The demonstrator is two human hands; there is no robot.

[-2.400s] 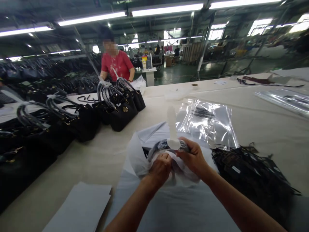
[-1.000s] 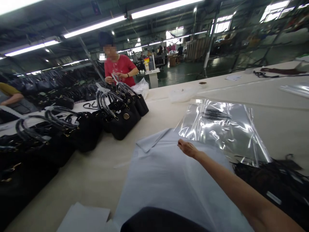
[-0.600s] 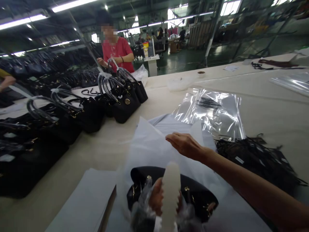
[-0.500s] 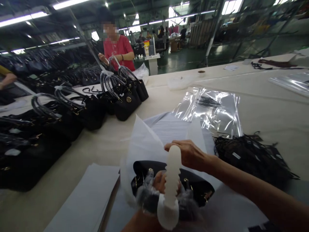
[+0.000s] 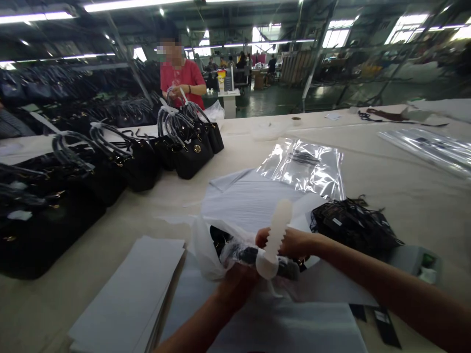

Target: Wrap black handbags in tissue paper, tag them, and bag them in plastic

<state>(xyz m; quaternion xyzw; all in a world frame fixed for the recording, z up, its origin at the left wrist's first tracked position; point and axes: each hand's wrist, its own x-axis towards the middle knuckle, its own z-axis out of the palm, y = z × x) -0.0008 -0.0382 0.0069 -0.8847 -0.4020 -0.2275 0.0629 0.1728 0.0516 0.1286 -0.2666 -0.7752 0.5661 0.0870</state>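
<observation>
A black handbag [image 5: 218, 236] stands in front of me, partly surrounded by white tissue paper [image 5: 206, 250]. Clear plastic covers its handles [image 5: 247, 254], and a pale toothed strip [image 5: 277, 230] rises from them. My left hand [image 5: 241, 274] is at the near side of the handles, its fingers hidden beneath them and the plastic. Just behind the strip, my right hand [image 5: 294, 241] has its fingers curled in at the bag's top; what they grip is hidden.
Black handbags [image 5: 136, 166] line the left side. A stack of white sheets [image 5: 128, 294] lies near me. Clear plastic bags [image 5: 324, 171] and a pile of black tags [image 5: 349, 223] are to the right, beside a grey container [image 5: 408, 260]. Across the table stands a person in red [image 5: 196, 73].
The toothed strip has swung right and away from me. The tissue at left has folded in around the bag. My right hand has lowered to the bag's top, and my view has turned slightly right.
</observation>
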